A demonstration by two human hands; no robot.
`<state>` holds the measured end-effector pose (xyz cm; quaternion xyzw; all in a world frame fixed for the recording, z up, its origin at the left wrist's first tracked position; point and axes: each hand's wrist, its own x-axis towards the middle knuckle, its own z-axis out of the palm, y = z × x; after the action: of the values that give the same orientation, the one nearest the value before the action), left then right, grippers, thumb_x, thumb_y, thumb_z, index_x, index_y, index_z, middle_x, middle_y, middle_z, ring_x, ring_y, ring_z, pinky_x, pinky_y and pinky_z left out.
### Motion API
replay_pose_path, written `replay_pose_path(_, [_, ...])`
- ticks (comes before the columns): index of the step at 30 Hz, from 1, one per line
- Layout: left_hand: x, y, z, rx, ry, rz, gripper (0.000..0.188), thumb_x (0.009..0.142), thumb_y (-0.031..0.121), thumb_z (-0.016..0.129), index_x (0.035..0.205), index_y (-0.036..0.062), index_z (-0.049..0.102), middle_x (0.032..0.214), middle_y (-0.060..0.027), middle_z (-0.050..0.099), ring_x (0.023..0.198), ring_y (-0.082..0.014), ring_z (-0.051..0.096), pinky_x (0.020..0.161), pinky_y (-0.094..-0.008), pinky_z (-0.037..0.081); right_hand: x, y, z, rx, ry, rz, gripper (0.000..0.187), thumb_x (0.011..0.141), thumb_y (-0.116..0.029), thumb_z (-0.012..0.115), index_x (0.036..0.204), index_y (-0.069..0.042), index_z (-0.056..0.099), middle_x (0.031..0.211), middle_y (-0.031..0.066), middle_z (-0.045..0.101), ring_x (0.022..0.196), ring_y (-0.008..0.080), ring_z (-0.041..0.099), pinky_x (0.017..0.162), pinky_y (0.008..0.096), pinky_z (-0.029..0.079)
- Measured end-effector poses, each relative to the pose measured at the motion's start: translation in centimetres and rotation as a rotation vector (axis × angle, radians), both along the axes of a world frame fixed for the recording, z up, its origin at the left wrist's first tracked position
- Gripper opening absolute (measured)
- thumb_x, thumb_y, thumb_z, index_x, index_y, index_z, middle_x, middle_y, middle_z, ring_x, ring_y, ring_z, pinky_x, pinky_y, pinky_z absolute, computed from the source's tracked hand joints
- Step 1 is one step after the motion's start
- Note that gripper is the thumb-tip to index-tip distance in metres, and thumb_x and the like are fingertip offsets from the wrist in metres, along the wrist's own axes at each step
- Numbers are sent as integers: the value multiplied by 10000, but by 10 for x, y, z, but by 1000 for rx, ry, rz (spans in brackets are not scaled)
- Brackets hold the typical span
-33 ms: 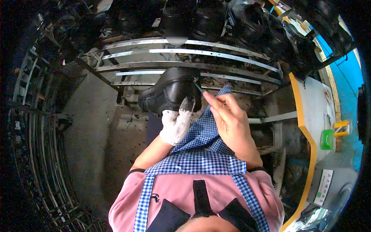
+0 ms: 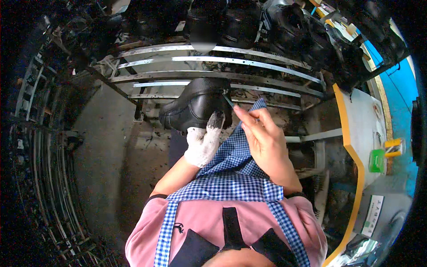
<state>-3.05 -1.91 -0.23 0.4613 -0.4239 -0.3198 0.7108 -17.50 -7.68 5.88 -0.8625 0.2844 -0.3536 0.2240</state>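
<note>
A black leather shoe [image 2: 193, 104] is held up in front of me, its side seams showing. My left hand [image 2: 203, 144], in a white knitted glove with a blackened finger, grips the shoe along its near edge. Bare, my right hand [image 2: 264, 135] pinches a thin, stick-like tool [image 2: 229, 99] between thumb and fingers. The tool's small tip touches, or nearly touches, the shoe's right end; its exact kind cannot be made out. The left fingers beneath the shoe are hidden. A blue checked apron [image 2: 231, 153] hangs just below both hands.
Behind the shoe runs a rack of metal bars [image 2: 249, 63], with several black shoes [image 2: 240, 24] at the far side. To the right stands a white table [image 2: 367, 118] with a yellow edge, holding a green object [image 2: 376, 160]. Dark metal racks [image 2: 49, 178] line the left.
</note>
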Motion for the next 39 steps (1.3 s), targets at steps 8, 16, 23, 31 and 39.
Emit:
replay_pose_path(8, [-7, -2, -12, -120, 95, 106, 308, 859, -15, 543, 1166, -7, 525, 1069, -91, 597, 939, -151, 577, 820, -261, 463, 4, 2, -5, -34, 25, -14, 432, 813, -21, 576, 1222, -152, 537, 859, 105, 515, 685, 264, 585, 558, 355, 498])
replay_pose_path(16, [-4, -4, -20, -48, 47, 142, 334, 858, -11, 545, 1189, -9, 497, 1075, -92, 590, 936, -152, 581, 809, -262, 472, 12, 7, -7, -21, -24, -6, 426, 823, 32, 555, 1221, -121, 548, 850, 114, 502, 669, 231, 555, 579, 316, 458])
replay_pose_path(23, [-3, -4, -21, 51, -72, 185, 373, 859, -31, 522, 1226, 3, 462, 1117, -105, 567, 1001, -164, 555, 872, -277, 446, 10, 5, -9, -32, 38, 7, 478, 807, -23, 577, 1261, -151, 498, 901, 117, 505, 718, 270, 593, 587, 351, 513])
replay_pose_path(31, [-8, -4, -23, -2, 24, 163, 393, 846, -52, 527, 1230, 5, 462, 1126, -106, 564, 1016, -174, 553, 886, -279, 439, 12, 8, -6, -12, -3, -25, 412, 830, 20, 556, 1219, -117, 548, 847, 121, 503, 669, 239, 562, 572, 321, 461])
replay_pose_path(39, [-13, -1, -15, 74, -298, 173, 315, 882, 46, 515, 1196, 12, 507, 1163, -125, 558, 1007, -185, 564, 867, -312, 450, 19, 0, -10, -45, -41, -83, 396, 835, 11, 554, 1207, -125, 561, 842, 121, 502, 652, 230, 550, 571, 313, 457])
